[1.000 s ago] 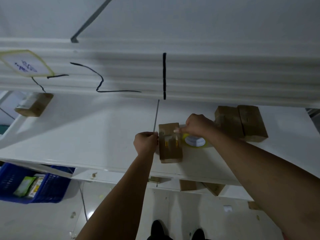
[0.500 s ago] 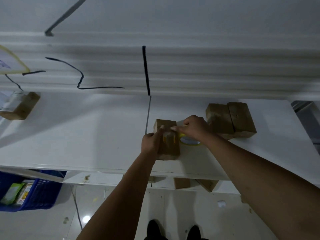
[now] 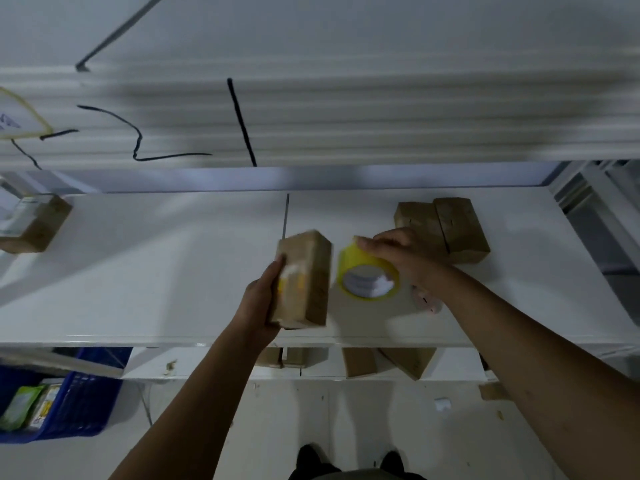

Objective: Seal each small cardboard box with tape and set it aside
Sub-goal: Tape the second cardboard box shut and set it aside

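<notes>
While left hand (image 3: pixel 258 306) grips cardboard box (image 3: pixel 306 275) from its left, right hand (image 3: pixel 401 252) grasps tape roll (image 3: pixel 367 277) alongside.

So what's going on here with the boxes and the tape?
A person stands at a white table, taping small boxes shut. The left hand grips a box with what looks like tape across it. The right hand holds the yellow tape roll beside it. Two more boxes sit together at the back right, and another box at the far left.
</notes>
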Demonstrator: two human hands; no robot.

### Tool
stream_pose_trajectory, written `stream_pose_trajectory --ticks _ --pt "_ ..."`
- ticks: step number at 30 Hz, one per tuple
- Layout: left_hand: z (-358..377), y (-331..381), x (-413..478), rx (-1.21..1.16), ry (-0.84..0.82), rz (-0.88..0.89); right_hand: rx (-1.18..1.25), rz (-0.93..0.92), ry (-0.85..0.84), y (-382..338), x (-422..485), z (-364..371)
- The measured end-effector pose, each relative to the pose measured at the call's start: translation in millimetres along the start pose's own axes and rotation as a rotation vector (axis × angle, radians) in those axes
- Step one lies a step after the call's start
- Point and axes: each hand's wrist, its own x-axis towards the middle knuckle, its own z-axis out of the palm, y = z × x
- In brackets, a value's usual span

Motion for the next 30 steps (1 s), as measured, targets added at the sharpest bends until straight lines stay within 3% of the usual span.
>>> stream_pose_trajectory --ticks 3,9,11,15,19,26,30 --pt "-4.1 0.6 0.5 0.044 0.049 0.067 -0.363 0.022 0.054 9.8 -3.2 -2.9" --pt "4.8 -13.2 6.4 0.072 0.095 -0.018 -0.375 0.064 0.121 35.0 -1.1 2.9" --pt "4.5 -21.5 15.4 0.093 0.147 0.046 -0.376 0.036 0.088 44.6 -5.8 4.4" --pt "5.8 -37.0 22.2 0.248 0.311 0.225 -0.793 -0.199 0.186 65.4 -14.4 10.8" --pt "6.4 -44.1 21.1 0.317 0.462 0.335 -1.000 -0.213 0.308 75.9 -11.1 29.3" --pt "-7.0 -47.8 41.0 0.570 0.255 0.366 -1.035 -0.119 0.216 84.3 -11.8 40.6" --pt "-14.0 -51.4 55.7 0.709 0.230 0.438 -0.818 -0.258 0.489 89.8 -26.9 31.0"
